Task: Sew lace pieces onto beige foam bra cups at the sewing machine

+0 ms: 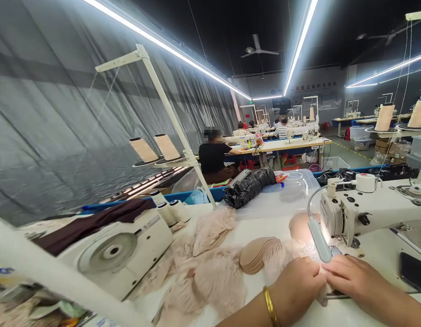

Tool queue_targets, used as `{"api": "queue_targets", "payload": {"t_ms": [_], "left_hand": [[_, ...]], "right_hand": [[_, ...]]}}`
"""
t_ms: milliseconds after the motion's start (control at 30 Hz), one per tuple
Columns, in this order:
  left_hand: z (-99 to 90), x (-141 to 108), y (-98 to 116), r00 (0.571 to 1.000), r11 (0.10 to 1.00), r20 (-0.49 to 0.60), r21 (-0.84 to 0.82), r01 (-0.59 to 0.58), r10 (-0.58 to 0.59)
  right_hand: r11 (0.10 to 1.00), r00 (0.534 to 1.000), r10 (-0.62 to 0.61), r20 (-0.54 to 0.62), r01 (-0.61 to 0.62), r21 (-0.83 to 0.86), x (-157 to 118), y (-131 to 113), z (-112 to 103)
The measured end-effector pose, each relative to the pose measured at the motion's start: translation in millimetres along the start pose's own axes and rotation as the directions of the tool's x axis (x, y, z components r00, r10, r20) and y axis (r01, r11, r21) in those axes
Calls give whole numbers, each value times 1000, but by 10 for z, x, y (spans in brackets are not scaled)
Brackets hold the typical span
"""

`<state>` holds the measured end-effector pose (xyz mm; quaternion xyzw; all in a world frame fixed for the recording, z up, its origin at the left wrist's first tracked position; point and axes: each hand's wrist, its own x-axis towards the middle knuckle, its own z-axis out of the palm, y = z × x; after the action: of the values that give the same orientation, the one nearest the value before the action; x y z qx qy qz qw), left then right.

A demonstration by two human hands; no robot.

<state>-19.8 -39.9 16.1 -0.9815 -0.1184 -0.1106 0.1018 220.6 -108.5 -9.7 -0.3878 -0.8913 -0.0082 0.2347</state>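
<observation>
Both of my hands are at the sewing machine point(346, 211), close below its needle area. My left hand point(295, 286), with a gold bangle at the wrist, is closed on pale beige lace fabric point(304, 250). Fingers pressed together, my right hand point(358, 276) grips the same fabric from the other side, and the hands nearly touch. A grey lamp point(319, 240) lights the spot and hides part of the fingertips and the needle. Left of my hands lie a stack of beige molded cups point(260, 255) and several lace cup pieces point(219, 277).
A phone point(413, 271) rests at the right edge. Behind the work are a clear plastic lid point(294, 190) and a black plastic-wrapped bundle point(251, 185). Another machine point(118, 250) and thread cones point(178, 211) stand left. A person in black point(213, 156) sits ahead.
</observation>
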Motion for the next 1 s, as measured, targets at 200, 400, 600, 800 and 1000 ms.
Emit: {"api": "queue_targets", "payload": {"t_ms": [200,400,600,800,1000], "left_hand": [[148,-97,-2,957,986,-259,-135,94,-127],[188,-75,12,950,989,-299,-139,52,-92],[149,-2,55,942,994,-322,-75,75,-96],[159,20,60,932,996,-356,-72,43,-66],[186,-10,50,942,985,-318,-161,55,-104]], "right_hand": [[993,990,87,114,-77,-87,-165,45,16],[993,993,74,92,-65,-95,-86,1,-46],[988,996,58,68,-48,-147,-83,6,-45],[990,995,76,68,-67,-125,-88,12,-18],[990,992,67,107,-53,-131,-96,6,-14]]}}
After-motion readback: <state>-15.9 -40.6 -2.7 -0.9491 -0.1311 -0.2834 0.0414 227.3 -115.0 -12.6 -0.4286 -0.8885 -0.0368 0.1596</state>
